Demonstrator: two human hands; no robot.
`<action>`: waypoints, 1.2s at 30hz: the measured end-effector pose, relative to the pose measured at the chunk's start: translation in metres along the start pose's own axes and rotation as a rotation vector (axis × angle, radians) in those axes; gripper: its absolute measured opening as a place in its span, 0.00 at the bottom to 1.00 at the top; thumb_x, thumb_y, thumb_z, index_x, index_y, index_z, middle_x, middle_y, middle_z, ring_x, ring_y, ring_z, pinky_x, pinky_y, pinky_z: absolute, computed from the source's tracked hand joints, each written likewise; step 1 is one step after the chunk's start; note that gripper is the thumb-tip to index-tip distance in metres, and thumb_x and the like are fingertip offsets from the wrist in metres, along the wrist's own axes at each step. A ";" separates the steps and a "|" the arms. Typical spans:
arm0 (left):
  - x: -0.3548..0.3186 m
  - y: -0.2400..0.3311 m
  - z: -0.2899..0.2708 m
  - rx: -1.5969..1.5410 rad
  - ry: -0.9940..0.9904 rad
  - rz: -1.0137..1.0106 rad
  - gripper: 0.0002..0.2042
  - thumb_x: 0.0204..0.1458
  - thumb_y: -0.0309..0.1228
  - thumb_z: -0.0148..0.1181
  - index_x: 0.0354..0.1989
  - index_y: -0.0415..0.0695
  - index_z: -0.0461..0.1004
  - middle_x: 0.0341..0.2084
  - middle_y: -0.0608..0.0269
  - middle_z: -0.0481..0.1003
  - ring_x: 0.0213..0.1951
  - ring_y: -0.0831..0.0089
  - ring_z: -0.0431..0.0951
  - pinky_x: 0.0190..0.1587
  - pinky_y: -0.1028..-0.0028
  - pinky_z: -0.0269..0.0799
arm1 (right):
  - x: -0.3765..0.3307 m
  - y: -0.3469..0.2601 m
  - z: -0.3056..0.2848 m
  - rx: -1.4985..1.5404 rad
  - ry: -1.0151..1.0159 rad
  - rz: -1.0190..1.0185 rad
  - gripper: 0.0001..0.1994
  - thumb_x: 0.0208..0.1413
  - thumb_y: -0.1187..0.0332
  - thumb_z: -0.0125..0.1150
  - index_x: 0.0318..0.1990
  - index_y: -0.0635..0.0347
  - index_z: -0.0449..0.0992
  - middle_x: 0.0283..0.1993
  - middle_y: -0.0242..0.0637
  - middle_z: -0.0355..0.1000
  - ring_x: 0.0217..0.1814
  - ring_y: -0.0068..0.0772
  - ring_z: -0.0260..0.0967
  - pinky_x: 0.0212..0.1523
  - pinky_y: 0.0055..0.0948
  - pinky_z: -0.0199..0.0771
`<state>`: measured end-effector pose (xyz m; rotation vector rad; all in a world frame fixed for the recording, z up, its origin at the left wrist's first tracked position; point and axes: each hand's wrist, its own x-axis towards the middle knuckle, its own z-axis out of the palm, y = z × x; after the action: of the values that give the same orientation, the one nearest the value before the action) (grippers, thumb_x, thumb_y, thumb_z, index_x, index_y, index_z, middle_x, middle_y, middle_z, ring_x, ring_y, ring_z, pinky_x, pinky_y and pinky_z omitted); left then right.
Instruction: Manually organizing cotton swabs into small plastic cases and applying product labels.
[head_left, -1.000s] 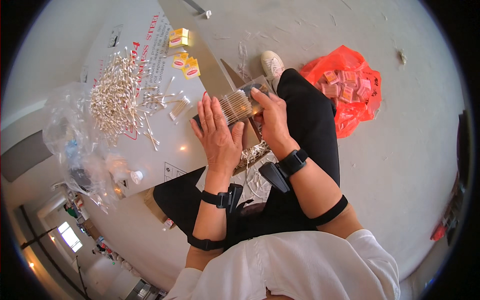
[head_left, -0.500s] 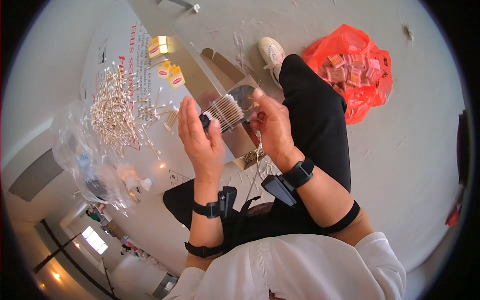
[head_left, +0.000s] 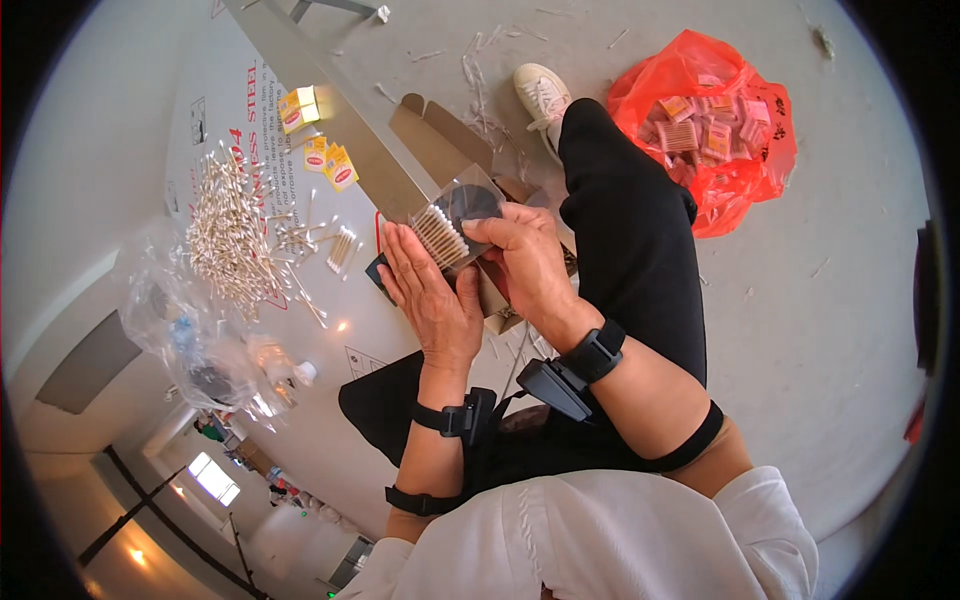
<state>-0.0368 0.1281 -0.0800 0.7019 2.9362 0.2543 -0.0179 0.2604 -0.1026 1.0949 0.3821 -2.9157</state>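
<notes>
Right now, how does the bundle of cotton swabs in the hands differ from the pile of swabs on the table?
The bundle of swabs is small, packed side by side and aligned, held between the left hand and right hand against a clear wrapper. The pile of swabs is far larger, loose and scattered in all directions, lying untouched on the white table. Both look like the same pale, thin sticks.

This looks like a small packing workshop. A pile of loose cotton swabs [head_left: 232, 238] lies on a glossy white table [head_left: 130, 130] beside small yellow packets [head_left: 330, 162]. On the bare concrete floor [head_left: 840, 330] sits a red plastic bag [head_left: 745, 190] filled with packets, near flattened cardboard boxes [head_left: 432, 135].
</notes>
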 end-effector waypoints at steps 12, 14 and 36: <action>-0.001 -0.003 0.003 -0.025 0.044 0.025 0.42 0.61 0.56 0.44 0.72 0.37 0.38 0.72 0.44 0.43 0.73 0.49 0.42 0.71 0.50 0.31 | -0.003 -0.001 0.011 -0.063 -0.003 -0.067 0.02 0.44 0.82 0.62 0.22 0.70 0.77 0.21 0.28 0.72 0.22 0.16 0.63 0.25 0.21 0.62; 0.000 -0.003 0.004 -0.037 0.054 0.032 0.42 0.61 0.56 0.44 0.72 0.37 0.38 0.72 0.44 0.43 0.73 0.49 0.42 0.71 0.50 0.31 | -0.003 -0.002 0.010 -0.106 0.003 -0.066 0.02 0.44 0.81 0.62 0.22 0.70 0.77 0.21 0.27 0.71 0.22 0.16 0.63 0.25 0.21 0.62; 0.064 -0.051 -0.037 -0.120 0.359 0.049 0.24 0.52 0.36 0.61 0.56 0.39 0.69 0.56 0.48 0.68 0.61 0.49 0.62 0.63 0.54 0.55 | -0.006 -0.010 0.012 -0.114 0.086 -0.058 0.06 0.55 0.71 0.66 0.37 0.64 0.80 0.29 0.29 0.76 0.26 0.17 0.69 0.28 0.17 0.68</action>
<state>-0.1215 0.1080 -0.0582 0.7833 3.2029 0.6160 -0.0223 0.2671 -0.0879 1.2143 0.5829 -2.8609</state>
